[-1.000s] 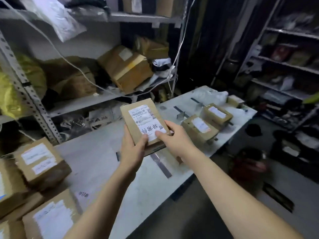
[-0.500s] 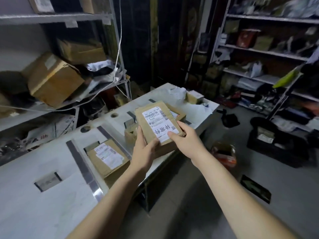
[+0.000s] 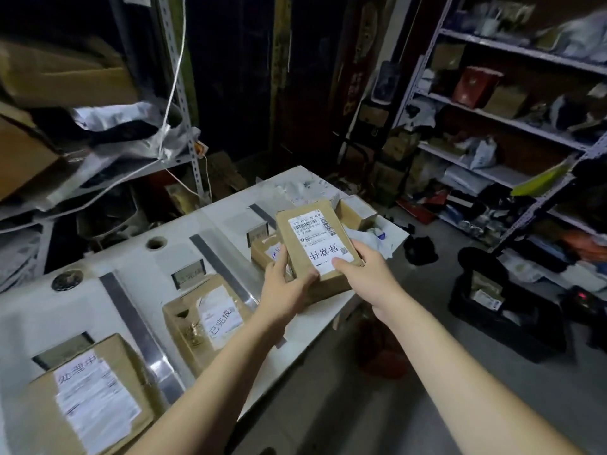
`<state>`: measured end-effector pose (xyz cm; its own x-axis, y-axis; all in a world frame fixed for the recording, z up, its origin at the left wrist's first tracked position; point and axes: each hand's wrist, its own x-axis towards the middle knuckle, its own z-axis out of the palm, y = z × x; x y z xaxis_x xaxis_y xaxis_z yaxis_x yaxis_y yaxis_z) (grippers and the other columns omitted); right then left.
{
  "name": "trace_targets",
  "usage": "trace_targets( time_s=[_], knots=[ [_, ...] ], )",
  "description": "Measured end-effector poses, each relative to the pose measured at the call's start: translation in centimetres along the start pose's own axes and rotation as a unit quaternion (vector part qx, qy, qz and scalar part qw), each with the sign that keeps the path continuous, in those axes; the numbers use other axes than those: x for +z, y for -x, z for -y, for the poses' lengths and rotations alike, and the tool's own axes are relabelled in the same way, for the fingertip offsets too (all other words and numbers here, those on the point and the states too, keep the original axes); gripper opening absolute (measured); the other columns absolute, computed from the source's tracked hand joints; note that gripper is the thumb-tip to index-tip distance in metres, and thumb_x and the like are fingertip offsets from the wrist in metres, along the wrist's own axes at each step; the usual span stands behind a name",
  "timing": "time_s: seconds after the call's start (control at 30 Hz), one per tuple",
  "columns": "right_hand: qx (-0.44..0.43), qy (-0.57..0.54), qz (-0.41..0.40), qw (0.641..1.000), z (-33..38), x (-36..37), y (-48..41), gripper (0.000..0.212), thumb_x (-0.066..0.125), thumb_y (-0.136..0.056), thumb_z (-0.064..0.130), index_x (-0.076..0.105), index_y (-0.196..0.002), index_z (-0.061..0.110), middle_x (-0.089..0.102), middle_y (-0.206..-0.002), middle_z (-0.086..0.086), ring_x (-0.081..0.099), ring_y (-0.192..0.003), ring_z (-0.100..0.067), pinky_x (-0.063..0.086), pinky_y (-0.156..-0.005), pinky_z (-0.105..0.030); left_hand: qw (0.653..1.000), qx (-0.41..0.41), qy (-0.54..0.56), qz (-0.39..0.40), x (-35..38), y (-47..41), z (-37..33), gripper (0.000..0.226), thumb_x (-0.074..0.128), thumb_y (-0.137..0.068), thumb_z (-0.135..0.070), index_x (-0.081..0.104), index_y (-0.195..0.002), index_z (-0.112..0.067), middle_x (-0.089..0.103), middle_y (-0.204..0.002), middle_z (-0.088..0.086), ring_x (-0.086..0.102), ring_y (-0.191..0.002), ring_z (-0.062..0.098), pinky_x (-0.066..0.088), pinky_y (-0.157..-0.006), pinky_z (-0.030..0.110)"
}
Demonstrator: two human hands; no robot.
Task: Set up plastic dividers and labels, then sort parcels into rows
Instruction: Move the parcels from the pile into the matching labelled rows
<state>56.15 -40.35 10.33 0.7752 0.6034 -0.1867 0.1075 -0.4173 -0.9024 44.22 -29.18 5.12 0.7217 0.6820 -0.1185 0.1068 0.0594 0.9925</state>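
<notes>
— Moved since a second ago?
— Yes: the held parcel (image 3: 317,247) has been carried along the table (image 3: 33,310) towards its far end. It is pinched by the left hand (image 3: 285,290), thumb on top, and by the right hand (image 3: 368,274), thumb on the label, just above another parcel (image 3: 264,252).
— Counted?
— Three grey dividers (image 3: 141,336); four parcels (image 3: 203,316) lying on the table. One package (image 3: 486,290) is seen in the black crate (image 3: 512,339).

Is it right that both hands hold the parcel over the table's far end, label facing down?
No: the label faces up; the head view shows its barcode and print. Left hand and right hand do hold the parcel over the table's far end.
</notes>
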Motion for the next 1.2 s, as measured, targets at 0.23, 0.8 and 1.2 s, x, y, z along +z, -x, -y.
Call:
trace_targets(
  time_s=[0.23, 0.8, 1.2],
  knots=[
    [0.012, 0.045, 0.103, 0.994, -1.2, 0.5, -10.6, 0.039, 0.065, -0.097, 0.017, 0.06, -0.132, 0.034, 0.071, -0.111, 0.021, 0.063, -0.105, 0.002, 0.052, -0.086, -0.022, 0.996, -0.034, -0.043, -0.073, 1.7, -7.0, 1.4, 0.061, 0.072, -0.085, -0.03, 0.04, -0.135, -0.048, 0.058, -0.134, -0.016, 0.058, -0.123, 0.011, 0.053, -0.096, 0.031],
    [-0.162, 0.246, 0.2, 0.935, -2.0, 2.6, -21.1, 0.053, 0.07, -0.091, 0.029, 0.054, -0.141, 0.025, 0.061, -0.135, 0.001, 0.051, -0.126, -0.026, 0.042, -0.096, -0.034, 0.91, -0.152, -0.259, -0.285, 4.5, -10.0, 0.0, 0.068, 0.063, -0.099, -0.035, 0.032, -0.157, -0.016, 0.043, -0.156, -0.002, 0.046, -0.138, 0.018, 0.038, -0.106, 0.027],
    [-0.499, 0.373, 0.354, 0.697, 8.9, 17.9, -1.9, 0.063, 0.057, -0.096, 0.049, 0.04, -0.152, 0.027, 0.04, -0.156, 0.005, 0.032, -0.143, -0.022, 0.031, -0.114, -0.041, 0.668, -0.293, -0.53, -0.432, -13.0, 16.3, -4.3, 0.067, 0.055, -0.094, -0.053, 0.04, -0.151, -0.021, 0.045, -0.153, 0.001, 0.042, -0.139, 0.026, 0.039, -0.108, 0.039]
  ],
)
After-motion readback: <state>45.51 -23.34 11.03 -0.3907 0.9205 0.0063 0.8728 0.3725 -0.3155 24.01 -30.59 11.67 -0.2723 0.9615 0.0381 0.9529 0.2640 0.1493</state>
